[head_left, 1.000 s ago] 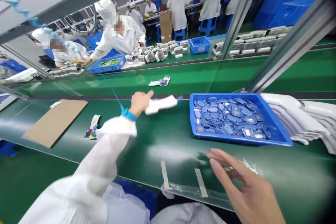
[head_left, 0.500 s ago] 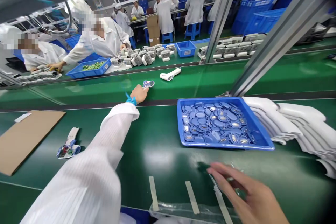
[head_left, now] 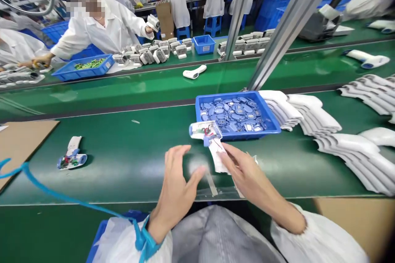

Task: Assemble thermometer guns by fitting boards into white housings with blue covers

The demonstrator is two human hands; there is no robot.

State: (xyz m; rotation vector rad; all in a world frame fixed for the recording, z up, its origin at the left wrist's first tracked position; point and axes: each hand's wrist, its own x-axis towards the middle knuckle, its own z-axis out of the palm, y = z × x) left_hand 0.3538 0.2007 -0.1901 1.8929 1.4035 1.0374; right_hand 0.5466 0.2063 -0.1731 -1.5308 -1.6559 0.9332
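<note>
In front of me, my right hand [head_left: 247, 170] grips the handle of a white housing half [head_left: 215, 152]. Its wide head holds a circuit board, red wires and a blue part, and faces up beside the tray. My left hand [head_left: 179, 185] is open, thumb and fingers apart, just left of the housing half and not touching it. A blue wrist strap [head_left: 148, 240] with a coiled cord circles the left wrist. Another housing half with circuitry [head_left: 72, 158] lies on the green bench to the left.
Behind the held piece stands a blue tray [head_left: 197, 107] of blue oval parts. Stacked white shells [head_left: 352, 156] lie to the right. Cardboard [head_left: 27, 139] lies at left. Beyond, a white handheld device [head_left: 194, 72] rests on the belt, and a metal post [head_left: 277, 37] rises. Co-workers sit opposite.
My left hand has drawn back from the belt to the front of the bench. My right hand now holds the housing half. A co-worker opposite has lifted a white device. The view has shifted.
</note>
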